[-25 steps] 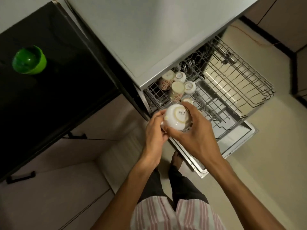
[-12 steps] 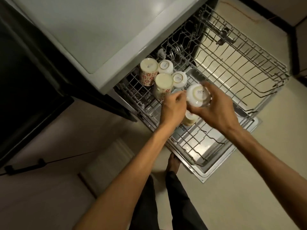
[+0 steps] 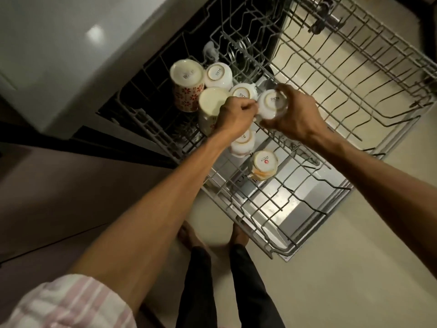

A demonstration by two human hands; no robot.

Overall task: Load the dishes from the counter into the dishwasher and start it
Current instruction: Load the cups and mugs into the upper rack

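Both hands have moved from in front of the dishwasher to above its pulled-out upper rack, carrying the white cup there.

Now the right hand grasps the white cup upside down, with its base and printed mark facing up, a little above the middle of the frame. The left hand is clenched beside it, its fingertips touching the left side of the cup; whether it pinches the handle I cannot tell. Just to the left, five more cups stand upside down in the rack: a red-flowered mug, a cream tumbler, two white cups and, partly under the left wrist, one more. An orange-patterned cup stands lower in the frame, near the rack's front. The grey dishwasher top fills the upper left.
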